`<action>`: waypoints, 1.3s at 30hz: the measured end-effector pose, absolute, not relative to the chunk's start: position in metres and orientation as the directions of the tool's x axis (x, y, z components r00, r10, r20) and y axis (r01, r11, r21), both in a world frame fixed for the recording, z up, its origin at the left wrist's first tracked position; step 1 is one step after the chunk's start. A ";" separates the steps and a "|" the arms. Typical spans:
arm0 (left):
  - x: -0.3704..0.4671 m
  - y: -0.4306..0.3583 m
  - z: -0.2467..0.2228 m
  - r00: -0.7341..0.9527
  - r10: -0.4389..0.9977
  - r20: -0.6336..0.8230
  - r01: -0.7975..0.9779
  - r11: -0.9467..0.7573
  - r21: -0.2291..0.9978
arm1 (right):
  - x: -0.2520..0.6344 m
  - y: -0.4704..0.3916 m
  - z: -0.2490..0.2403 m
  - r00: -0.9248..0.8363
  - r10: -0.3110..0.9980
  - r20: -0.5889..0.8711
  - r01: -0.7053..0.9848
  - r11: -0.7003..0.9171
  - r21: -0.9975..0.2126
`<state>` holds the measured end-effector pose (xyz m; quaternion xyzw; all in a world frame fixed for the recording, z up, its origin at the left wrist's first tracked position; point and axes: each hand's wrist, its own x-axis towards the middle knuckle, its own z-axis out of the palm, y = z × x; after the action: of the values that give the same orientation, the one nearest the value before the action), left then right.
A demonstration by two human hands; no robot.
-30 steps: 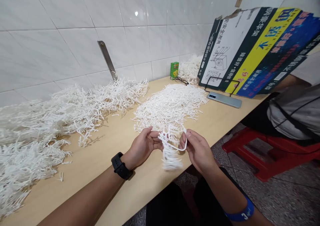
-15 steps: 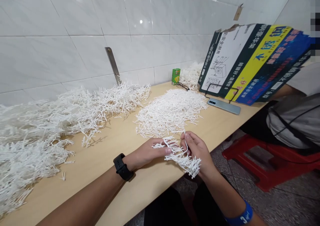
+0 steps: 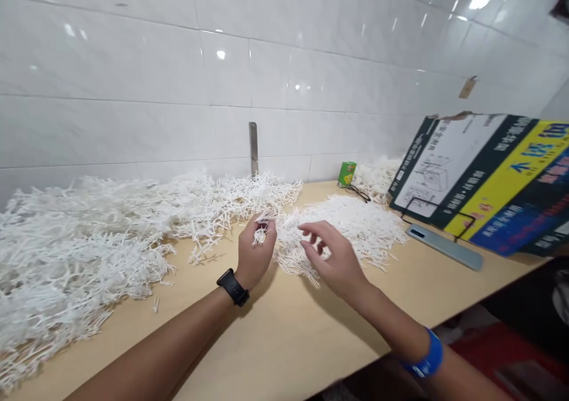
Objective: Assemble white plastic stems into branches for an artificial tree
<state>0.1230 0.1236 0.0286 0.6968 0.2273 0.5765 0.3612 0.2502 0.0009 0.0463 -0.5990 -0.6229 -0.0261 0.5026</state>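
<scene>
White pieces (image 3: 260, 235) sit in my left hand (image 3: 255, 256), its fingers closed around a small bunch, just left of the middle pile (image 3: 355, 214). My right hand (image 3: 340, 265), over this pile's near side, has thumb and fingers parted; I see nothing between them. If my left grip becomes loose, pieces may fall and mix with the tangled left pile (image 3: 111, 232).

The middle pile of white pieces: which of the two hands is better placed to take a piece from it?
Probably the right hand: it looks open and empty, just above the near part of the middle pile. The left hand already holds some white pieces.
</scene>
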 end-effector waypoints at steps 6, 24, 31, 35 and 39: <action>0.120 0.143 0.006 0.248 0.798 0.550 -0.081 -0.549 0.832 | 0.255 0.083 0.037 -0.020 0.766 0.643 0.818 0.382 -0.429; 0.132 0.161 -0.011 0.661 0.731 0.170 -0.187 -0.059 0.981 | 0.273 0.088 0.013 0.354 0.827 0.437 0.099 0.431 -0.897; 0.129 0.158 -0.006 0.653 0.739 0.165 -0.237 -0.008 0.972 | 0.272 0.082 0.012 0.310 0.794 0.523 0.336 0.423 -0.841; 0.128 0.159 -0.007 0.655 0.742 0.145 -0.194 -0.019 0.981 | 0.272 0.081 0.014 0.288 0.751 0.595 0.463 0.435 -0.773; 0.127 0.157 -0.008 0.662 0.713 0.232 -0.250 -0.081 0.965 | 0.273 0.081 0.013 0.290 0.747 0.598 0.511 0.408 -0.757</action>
<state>0.1270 0.1570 -0.0076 0.6360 0.1819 0.3688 0.6530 0.2730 0.0808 0.0129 -0.5351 -0.5877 0.0987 0.5988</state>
